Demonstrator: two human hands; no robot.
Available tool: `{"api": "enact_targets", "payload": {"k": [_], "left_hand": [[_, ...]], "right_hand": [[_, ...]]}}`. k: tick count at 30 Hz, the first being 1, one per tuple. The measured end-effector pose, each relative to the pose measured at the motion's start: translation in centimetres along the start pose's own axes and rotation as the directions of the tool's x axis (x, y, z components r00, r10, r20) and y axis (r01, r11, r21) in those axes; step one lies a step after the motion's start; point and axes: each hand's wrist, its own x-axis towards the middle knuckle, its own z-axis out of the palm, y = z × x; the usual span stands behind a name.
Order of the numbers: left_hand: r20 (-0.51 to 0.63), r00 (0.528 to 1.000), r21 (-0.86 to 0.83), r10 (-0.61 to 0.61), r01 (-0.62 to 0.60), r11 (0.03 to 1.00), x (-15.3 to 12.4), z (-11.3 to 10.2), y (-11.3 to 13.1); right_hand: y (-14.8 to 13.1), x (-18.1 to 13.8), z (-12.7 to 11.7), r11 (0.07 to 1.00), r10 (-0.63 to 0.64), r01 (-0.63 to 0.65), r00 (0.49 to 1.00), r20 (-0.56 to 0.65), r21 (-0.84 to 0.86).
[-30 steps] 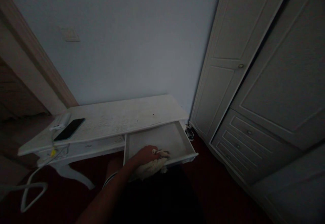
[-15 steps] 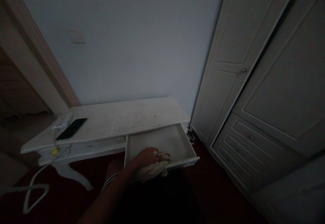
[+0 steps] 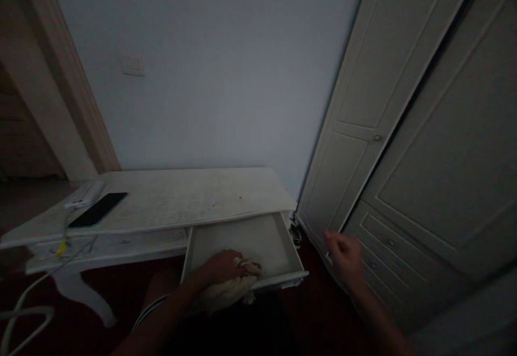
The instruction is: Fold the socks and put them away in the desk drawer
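Though rumpled, cloth (image 3: 230,291) in left hand (image 3: 226,266)

2 hands (image 3: 226,266) (image 3: 345,253), 1 cloth (image 3: 230,293), 1 pulled-out drawer (image 3: 254,237), 1 table (image 3: 181,192), 1 phone (image 3: 99,209), 1 wall switch (image 3: 132,65).

Single head-worn view. Looks forward and down from above front of white table (image 3: 173,192), facing pale blue wall (image 3: 226,65) behind it. Pulled-out drawer (image 3: 246,237) close, at lower centre; wall farther off. Wide framing: door frame (image 3: 72,70) at left, panelled wardrobe (image 3: 444,156) filling right side, uprights of both leaning outward toward top.
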Motion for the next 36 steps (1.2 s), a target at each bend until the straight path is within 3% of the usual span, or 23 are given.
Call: {"api": "enact_targets", "payload": {"k": [4,7,11,15,17,19,22,25,27,30,36], "left_hand": [[0.012,1.000,0.056,-0.003,0.002,0.998,1.0,-0.9,0.1],[-0.023,0.999,0.116,-0.038,0.041,0.992,2.8,-1.5,0.0],[-0.118,0.988,0.155,-0.095,0.113,0.981,5.7,-1.3,0.7],[-0.135,0.990,0.158,-0.048,0.069,0.985,7.8,0.7,3.1],[-0.121,0.993,0.163,-0.011,0.031,0.986,8.2,1.7,4.3],[-0.107,0.994,0.167,0.007,0.011,0.986,8.1,2.3,4.8],[-0.096,0.995,0.167,0.001,0.015,0.986,7.6,2.4,4.4],[-0.084,0.996,0.164,-0.030,0.044,0.986,7.0,1.9,3.1],[-0.075,0.996,0.158,-0.050,0.062,0.986,6.4,1.4,2.1],[-0.061,0.995,0.136,-0.075,0.082,0.987,5.5,0.8,0.9],[-0.074,0.990,0.080,-0.118,0.124,0.989,4.0,0.2,-0.1]], "right_hand": [[2.6,-6.9,3.1,0.992,-0.024,0.050,0.976,0.216,-0.117],[4.1,-9.9,5.0,0.983,-0.052,0.089,0.975,0.218,-0.162],[4.4,-9.8,6.2,0.987,-0.070,0.096,0.978,0.195,-0.126],[2.9,-8.6,6.9,0.987,0.113,-0.126,0.986,0.123,0.098],[1.4,-7.9,7.3,0.895,0.273,-0.279,0.960,0.066,0.349],[-0.7,-6.7,7.7,0.726,0.385,-0.367,0.918,0.098,0.582],[-4.7,-4.3,8.1,0.468,0.359,-0.423,0.893,0.271,0.776],[-9.0,-1.7,8.9,0.214,0.325,-0.418,0.883,0.339,0.883],[-11.6,-0.4,9.6,0.102,0.308,-0.420,0.875,0.373,0.902],[-14.6,0.5,11.1,0.021,0.289,-0.440,0.862,0.416,0.898],[-18.4,0.6,12.6,-0.044,0.262,-0.490,0.835,0.483,0.871]]}}
